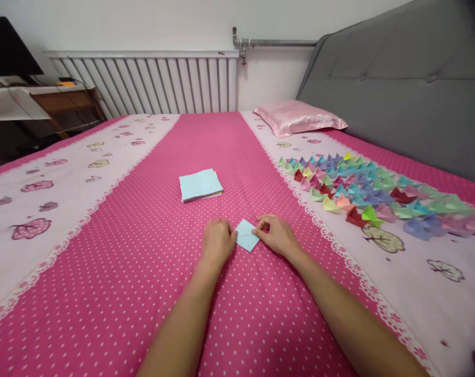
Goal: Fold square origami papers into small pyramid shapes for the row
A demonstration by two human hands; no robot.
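Observation:
Between my hands is a light blue folded paper (246, 235), turned as a diamond with crease lines across its face. My left hand (218, 238) pinches its left corner, fingers curled. The thumb and forefinger of my right hand (276, 233) grip the right corner. Beyond my left hand lies a stack of square paper sheets (200, 184), light blue on top, with yellow showing at the edge. To the right, rows of small folded paper boats (355, 189) in many colours stand on the bedspread.
A pink dotted bedspread (115, 272) with pale printed side bands covers the bed. A pink pillow (300, 117) rests by the grey headboard (390, 84). Behind are a white radiator (154, 84) and a pipe (280, 43). At far left, a monitor (9, 47) stands on a desk (60, 99).

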